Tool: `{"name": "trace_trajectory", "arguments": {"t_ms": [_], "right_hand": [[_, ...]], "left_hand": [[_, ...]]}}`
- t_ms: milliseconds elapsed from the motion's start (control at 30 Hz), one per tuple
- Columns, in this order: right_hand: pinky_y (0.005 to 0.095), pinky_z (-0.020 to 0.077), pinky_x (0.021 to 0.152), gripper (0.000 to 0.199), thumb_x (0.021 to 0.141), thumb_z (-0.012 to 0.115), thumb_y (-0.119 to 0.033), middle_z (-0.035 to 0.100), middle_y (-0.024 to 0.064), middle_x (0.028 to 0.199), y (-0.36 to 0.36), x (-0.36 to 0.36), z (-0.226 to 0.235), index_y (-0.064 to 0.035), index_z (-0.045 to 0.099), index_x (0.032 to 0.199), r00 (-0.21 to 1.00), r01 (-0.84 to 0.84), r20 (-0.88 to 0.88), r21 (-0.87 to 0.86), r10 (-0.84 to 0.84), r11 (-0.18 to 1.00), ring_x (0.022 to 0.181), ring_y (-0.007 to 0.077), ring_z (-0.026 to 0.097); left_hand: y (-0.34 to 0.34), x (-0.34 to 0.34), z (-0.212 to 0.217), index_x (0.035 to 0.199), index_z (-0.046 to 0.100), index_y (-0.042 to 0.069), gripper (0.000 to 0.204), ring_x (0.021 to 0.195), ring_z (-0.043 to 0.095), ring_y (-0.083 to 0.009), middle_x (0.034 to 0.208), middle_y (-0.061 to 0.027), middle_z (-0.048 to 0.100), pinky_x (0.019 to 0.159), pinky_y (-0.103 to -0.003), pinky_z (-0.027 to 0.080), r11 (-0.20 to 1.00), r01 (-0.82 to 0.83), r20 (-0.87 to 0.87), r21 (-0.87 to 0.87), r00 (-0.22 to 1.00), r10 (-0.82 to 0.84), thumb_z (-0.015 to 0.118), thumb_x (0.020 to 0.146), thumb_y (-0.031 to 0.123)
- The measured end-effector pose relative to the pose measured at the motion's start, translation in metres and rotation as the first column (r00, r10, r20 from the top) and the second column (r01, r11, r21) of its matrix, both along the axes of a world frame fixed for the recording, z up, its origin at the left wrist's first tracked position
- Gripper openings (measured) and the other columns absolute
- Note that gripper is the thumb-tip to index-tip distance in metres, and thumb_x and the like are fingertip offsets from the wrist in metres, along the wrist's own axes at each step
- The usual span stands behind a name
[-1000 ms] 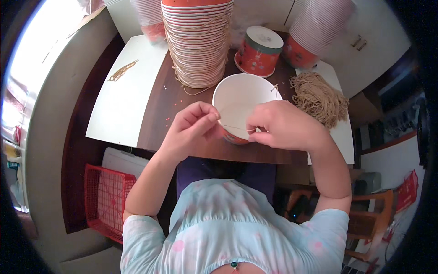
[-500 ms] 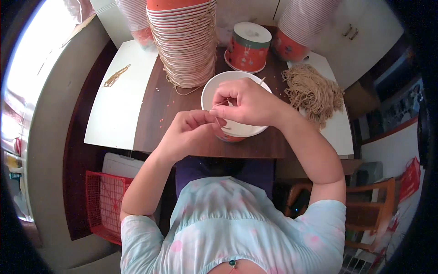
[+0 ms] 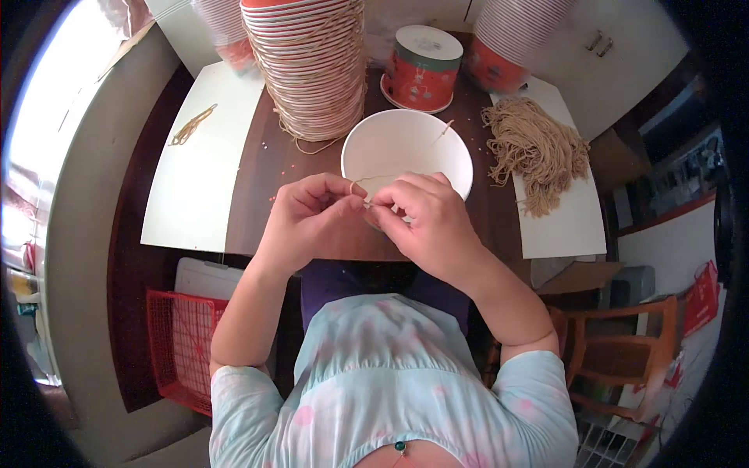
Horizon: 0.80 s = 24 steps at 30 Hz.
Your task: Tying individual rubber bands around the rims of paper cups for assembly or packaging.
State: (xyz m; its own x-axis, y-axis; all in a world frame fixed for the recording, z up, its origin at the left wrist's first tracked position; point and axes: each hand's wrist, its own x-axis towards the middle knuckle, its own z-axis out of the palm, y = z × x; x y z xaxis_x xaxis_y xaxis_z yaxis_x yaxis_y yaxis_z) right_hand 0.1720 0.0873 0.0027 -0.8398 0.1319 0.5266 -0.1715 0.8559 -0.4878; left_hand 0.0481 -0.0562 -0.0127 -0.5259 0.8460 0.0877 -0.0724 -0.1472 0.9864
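A paper bucket (image 3: pixel 374 144), white inside, stands with its mouth up near the table's front edge. My left hand (image 3: pixel 308 214) is closed in a pinch at its near rim, holding a thin tan cord (image 3: pixel 367 179) that curves over the bucket's mouth. Close beside it, my right hand (image 3: pixel 429 222) also pinches the cord, fingertips almost touching the left thumb. At the bucket's far right rim, a short cord end (image 3: pixel 447 126) sticks up. My fingers hide the exact spot where the cord meets the near rim.
A tall stack of buckets (image 3: pixel 316 78) with cords stands behind on the left. Past the bucket sits an upside-down red bucket (image 3: pixel 425 78). More stacked buckets (image 3: pixel 499 66) are at the back right. A heap of tan cords (image 3: pixel 538 152) lies right; a small cord bundle (image 3: pixel 193 125) left.
My right hand has come down from over the bucket's mouth to its near rim, beside my left hand. A loop of cord now shows above my left fingertips.
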Motion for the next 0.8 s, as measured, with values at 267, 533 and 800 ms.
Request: {"name": "trace_trajectory", "arguments": {"t_ms": [267,533,800], "right_hand": [[0.0361,0.0462,0.054,0.011,0.077,0.065,-0.006,0.052,0.0067,0.075,-0.048,0.024,-0.015,-0.0064,0.055,0.081,0.964,0.230,-0.166,0.123,-0.208,0.965,0.062,0.0252,0.057],[0.0360,0.0488,0.052,0.013,0.079,0.064,-0.006,0.057,0.0096,0.079,-0.051,0.022,-0.052,-0.0043,0.059,0.091,0.946,0.303,-0.145,0.065,-0.291,0.951,0.059,0.0269,0.060],[0.0353,0.0514,0.055,0.020,0.079,0.063,-0.004,0.061,0.0110,0.084,-0.049,0.027,-0.033,-0.0035,0.059,0.099,0.961,0.252,-0.013,-0.357,-0.275,0.899,0.061,0.0265,0.062]], "left_hand": [[-0.010,0.024,-0.005,0.086,0.064,0.008,0.021,0.070,0.061,-0.0213,0.080,-0.0036,0.065,0.069,-0.034,0.042,0.905,-0.307,-0.899,0.295,0.231,0.371,0.069,0.067,0.002],[-0.014,0.047,-0.026,0.091,0.059,-0.005,0.007,0.077,0.064,-0.0125,0.087,-0.0101,0.067,0.071,-0.023,0.053,0.939,-0.328,0.050,0.102,0.945,0.324,0.062,0.085,-0.003],[-0.015,0.041,-0.037,0.094,0.059,-0.006,0.009,0.078,0.065,-0.0111,0.087,-0.0087,0.067,0.069,-0.024,0.055,0.939,-0.332,0.018,0.094,0.943,0.332,0.061,0.085,-0.004]]}}
